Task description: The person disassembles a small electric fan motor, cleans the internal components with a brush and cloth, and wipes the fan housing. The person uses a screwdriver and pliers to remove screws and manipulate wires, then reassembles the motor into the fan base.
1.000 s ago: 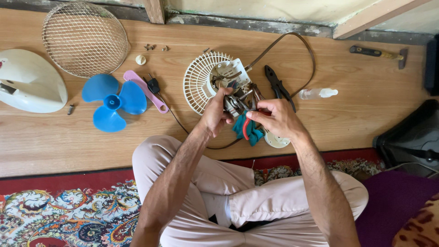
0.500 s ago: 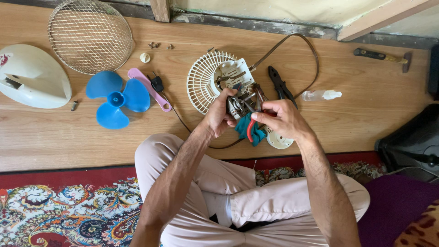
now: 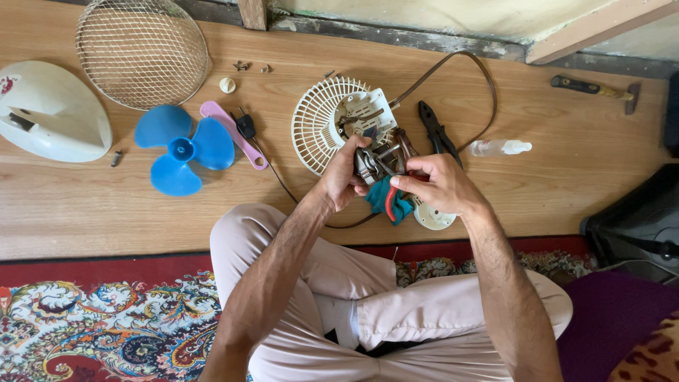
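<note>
Two hands: both meet over the fan motor, just above the person's crossed legs.
Left hand [image 3: 343, 177]: fingers are wrapped around the fan motor [image 3: 378, 157], gripping its left side.
Right hand [image 3: 438, 185]: closed on red-handled pliers [image 3: 390, 200], whose tip reaches in toward the motor; whether the tip bites on anything is too small to tell.
Motor position: held up between the hands, near the middle of the scene, in front of the white rear grille [image 3: 322, 124] that lies on the wooden floor [image 3: 212, 212].
Teal cloth [image 3: 395, 201]: bunched under the hands, just beside a small white round part [image 3: 435, 218].
Cord: a brown power cable [image 3: 467, 78] loops from the motor toward the far side and back.
Black pliers [image 3: 435, 131]: lie on the floor just right of the grille.
Small clear bottle [image 3: 498, 147]: on its side, right of the black pliers.
Hammer [image 3: 594, 88]: far right, near the wall.
Blue fan blade [image 3: 182, 148]: left of the grille, flat on the floor.
Pink flat tool [image 3: 230, 131]: beside the blade, with a black plug [image 3: 245, 127] across it.
Wire front guard [image 3: 141, 51]: far left, dome up.
White fan housing [image 3: 49, 113]: at the left edge.
Screws [image 3: 242, 66]: a few loose ones far, near the guard.
Patterned rug [image 3: 106, 318]: near side, under the legs.
</note>
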